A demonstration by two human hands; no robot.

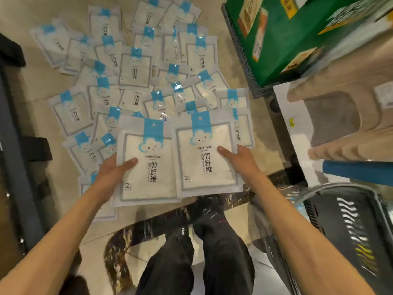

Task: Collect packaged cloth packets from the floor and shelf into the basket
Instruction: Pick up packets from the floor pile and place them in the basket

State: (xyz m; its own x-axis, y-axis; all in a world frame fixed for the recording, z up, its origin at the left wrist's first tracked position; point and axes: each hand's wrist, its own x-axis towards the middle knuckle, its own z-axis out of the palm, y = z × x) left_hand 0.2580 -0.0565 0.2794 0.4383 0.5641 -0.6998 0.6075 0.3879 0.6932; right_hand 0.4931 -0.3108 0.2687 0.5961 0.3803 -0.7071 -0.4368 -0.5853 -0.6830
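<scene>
Holding the left packet in the left hand and the right packet in the right hand, thumbs on the fronts, above the heap on the floor. Swing both near-right to the basket, pinching firmly against slipping. Printed: "竹纤维", "yunlei", "2".

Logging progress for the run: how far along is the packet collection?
Done: nothing certain; no packet shows clearly inside the dark plastic basket at lower right.
In hand: the left hand grips a white-and-blue packaged cloth packet, the right hand a second packet.
Left: a large spread of floor packets on the beige floor; the shelf cannot be judged.
</scene>
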